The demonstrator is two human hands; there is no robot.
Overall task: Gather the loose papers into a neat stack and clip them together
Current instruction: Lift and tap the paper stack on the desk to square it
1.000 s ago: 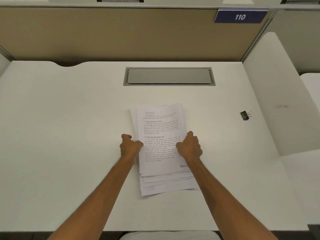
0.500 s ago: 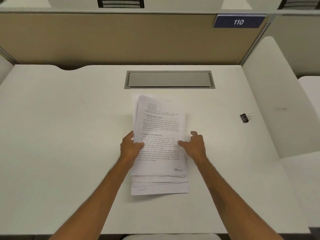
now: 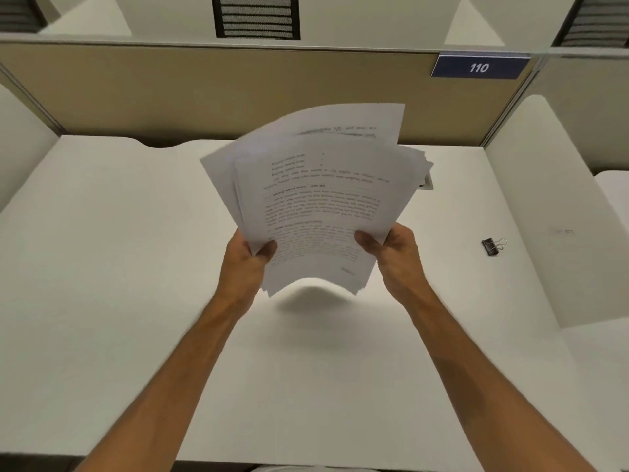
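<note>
Item: papers (image 3: 316, 199), printed sheets, several. Both hands are holding them clear of the tabletop (image 3: 119, 267), near its middle, with a shadow lying beneath. The sheets are fanning out at the far end, edges uneven, and the lower edge is bowing; likely raised so the edges can be tapped square.

Item: left hand (image 3: 243, 258). It is clamping the papers' left edge, thumb on the top sheet.

Item: right hand (image 3: 394, 250). It is clamping the right edge likewise, the two hands well apart, one to each side, probably to steady the bundle.

Item: binder clip (image 3: 492, 246), black with wire handles. It is lying on the tabletop well to the right of the papers, untouched, within reach of the right hand for clipping, a step not yet begun.
</note>
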